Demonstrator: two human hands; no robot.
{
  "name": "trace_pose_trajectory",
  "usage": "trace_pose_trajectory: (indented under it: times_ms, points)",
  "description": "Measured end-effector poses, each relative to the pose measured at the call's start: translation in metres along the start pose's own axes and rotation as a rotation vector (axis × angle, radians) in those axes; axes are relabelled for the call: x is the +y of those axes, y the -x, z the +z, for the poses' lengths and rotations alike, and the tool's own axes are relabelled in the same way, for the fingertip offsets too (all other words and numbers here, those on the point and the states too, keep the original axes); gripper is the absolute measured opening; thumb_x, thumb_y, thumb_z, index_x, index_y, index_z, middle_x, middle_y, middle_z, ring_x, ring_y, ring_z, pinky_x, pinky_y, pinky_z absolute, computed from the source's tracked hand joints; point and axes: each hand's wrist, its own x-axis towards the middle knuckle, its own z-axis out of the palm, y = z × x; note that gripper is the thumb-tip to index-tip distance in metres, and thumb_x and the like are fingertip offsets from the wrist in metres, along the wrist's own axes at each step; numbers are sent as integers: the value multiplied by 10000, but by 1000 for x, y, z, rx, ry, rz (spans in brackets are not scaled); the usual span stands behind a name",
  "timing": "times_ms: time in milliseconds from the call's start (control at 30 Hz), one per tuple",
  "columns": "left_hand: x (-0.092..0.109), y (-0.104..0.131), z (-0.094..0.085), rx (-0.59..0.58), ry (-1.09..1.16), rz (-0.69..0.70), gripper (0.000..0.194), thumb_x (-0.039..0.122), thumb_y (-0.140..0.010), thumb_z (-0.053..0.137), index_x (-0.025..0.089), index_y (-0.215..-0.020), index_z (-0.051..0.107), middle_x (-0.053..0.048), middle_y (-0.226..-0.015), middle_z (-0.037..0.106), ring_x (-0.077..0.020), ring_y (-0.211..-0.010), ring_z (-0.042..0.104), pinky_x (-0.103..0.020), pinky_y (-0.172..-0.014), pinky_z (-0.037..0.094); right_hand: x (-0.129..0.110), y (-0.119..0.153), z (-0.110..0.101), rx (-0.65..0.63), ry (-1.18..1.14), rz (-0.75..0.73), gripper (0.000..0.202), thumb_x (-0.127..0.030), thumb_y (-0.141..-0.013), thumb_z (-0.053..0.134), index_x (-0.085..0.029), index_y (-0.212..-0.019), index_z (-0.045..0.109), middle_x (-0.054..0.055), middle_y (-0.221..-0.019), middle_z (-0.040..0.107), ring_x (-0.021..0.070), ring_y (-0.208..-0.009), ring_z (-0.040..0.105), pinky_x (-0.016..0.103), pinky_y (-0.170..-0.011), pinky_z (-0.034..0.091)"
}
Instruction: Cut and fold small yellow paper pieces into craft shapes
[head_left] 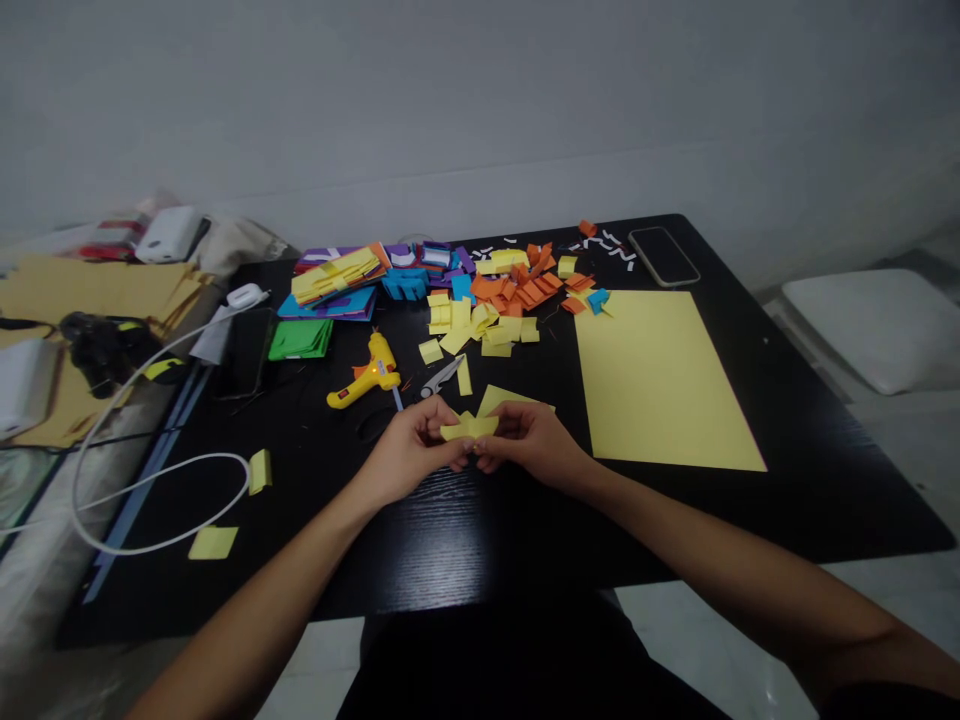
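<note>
A small folded yellow paper [469,426] is held between my two hands above the black table [525,540]. My left hand [415,447] pinches its left side, and my right hand [534,440] grips the right side, thumbs close together at the lower middle. Just behind my right hand lies another yellow paper piece [499,398]. Grey scissors [442,375] rest beyond my left hand, beside a yellow strip [464,376]. The yellow glue gun [367,372] lies to their left.
Folded yellow pieces [480,325], orange pieces [525,288] and stacked coloured papers [341,278] lie at the back. A large yellow sheet [664,380] and a phone [664,256] are right. A white cable [169,548] loops at left.
</note>
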Motion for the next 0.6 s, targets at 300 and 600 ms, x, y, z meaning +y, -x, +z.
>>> trace_pose_trajectory:
  times_ms: [300, 600]
  points:
    - [3, -1, -5, -41, 22, -21, 311, 198, -752, 816, 147, -923, 562, 35, -643, 685, -103, -552, 676, -212, -566, 578, -2, -1, 0, 6, 4, -7, 313, -323, -681, 892, -152, -801, 660, 6, -654, 742, 142, -573, 722, 278, -618, 629]
    - [2, 1, -3, -85, 30, -20, 313, 236, -791, 802, 142, -984, 575, 12, -674, 708, -128, -607, 710, -232, -605, 593, 4, -2, -1, -1, 4, 10, 362, -273, -648, 907, -152, -879, 655, 16, -748, 771, 150, -636, 736, 279, -661, 612]
